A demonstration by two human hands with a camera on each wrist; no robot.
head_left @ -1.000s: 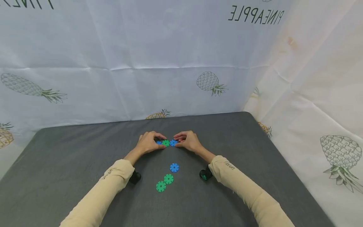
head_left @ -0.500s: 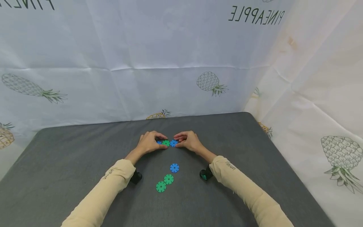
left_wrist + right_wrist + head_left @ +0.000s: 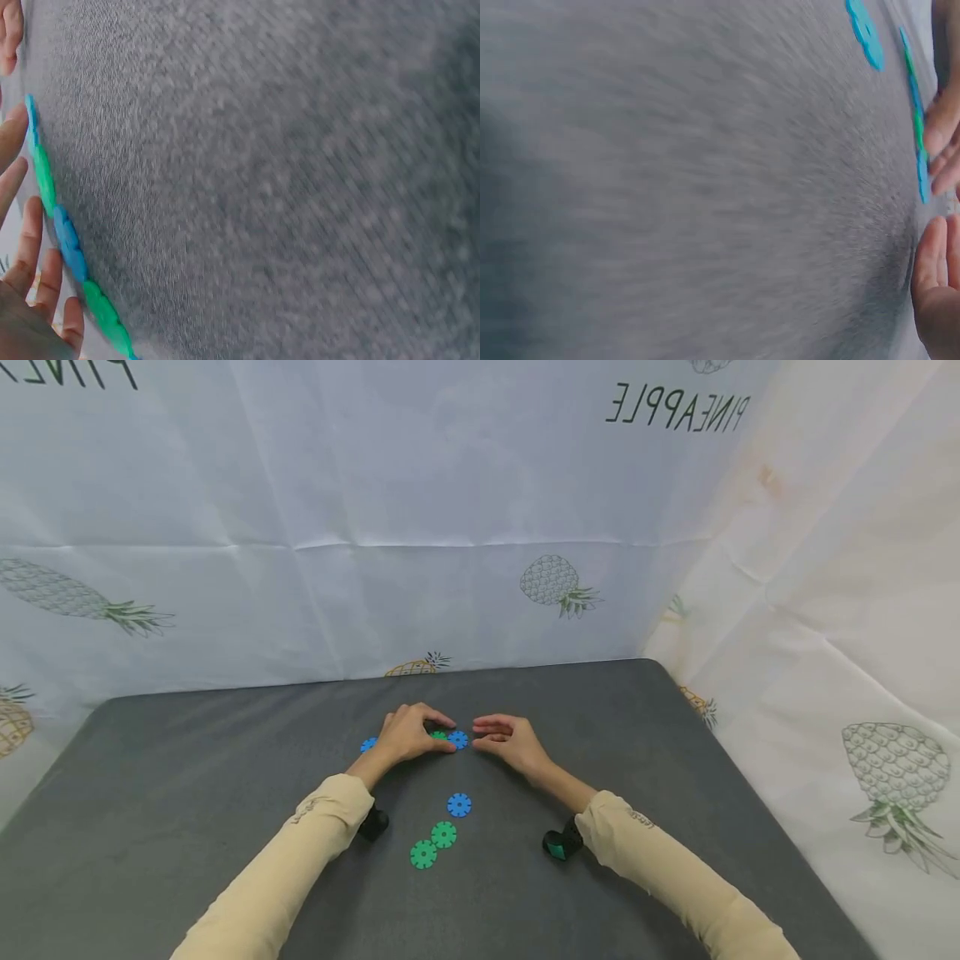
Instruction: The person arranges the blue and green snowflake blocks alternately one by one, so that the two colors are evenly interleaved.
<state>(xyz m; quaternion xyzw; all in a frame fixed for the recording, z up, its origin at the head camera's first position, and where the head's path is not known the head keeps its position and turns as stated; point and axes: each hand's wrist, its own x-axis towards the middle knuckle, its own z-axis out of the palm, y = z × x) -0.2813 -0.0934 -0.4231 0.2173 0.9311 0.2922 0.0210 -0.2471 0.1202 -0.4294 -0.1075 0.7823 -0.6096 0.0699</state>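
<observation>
A row of notched interlocking discs, blue and green by turns, lies across the far middle of the table. My left hand [image 3: 411,732] reaches over the row in the head view, its thumb and index finger at opposite edges of the right-end blue disc [image 3: 457,740]. Part of a green disc [image 3: 439,736] shows beside it; the hand hides the row's middle. At its left end a blue disc [image 3: 368,745] peeks out. My right hand [image 3: 517,743] is just right of the row, fingers extended, holding nothing. The left wrist view shows a green disc [image 3: 44,180] and a blue disc [image 3: 70,244] edge to edge.
Nearer on the dark grey table [image 3: 600,893] lie a loose blue disc [image 3: 459,805] and two green discs, one [image 3: 444,834] right beside the other [image 3: 423,854]. A white pineapple-print cloth [image 3: 450,485] hangs behind the table and along its right side.
My left hand has shifted right from the green disc to the end blue disc, uncovering a blue disc at the left. My right hand has let go of the end blue disc and drawn back right.
</observation>
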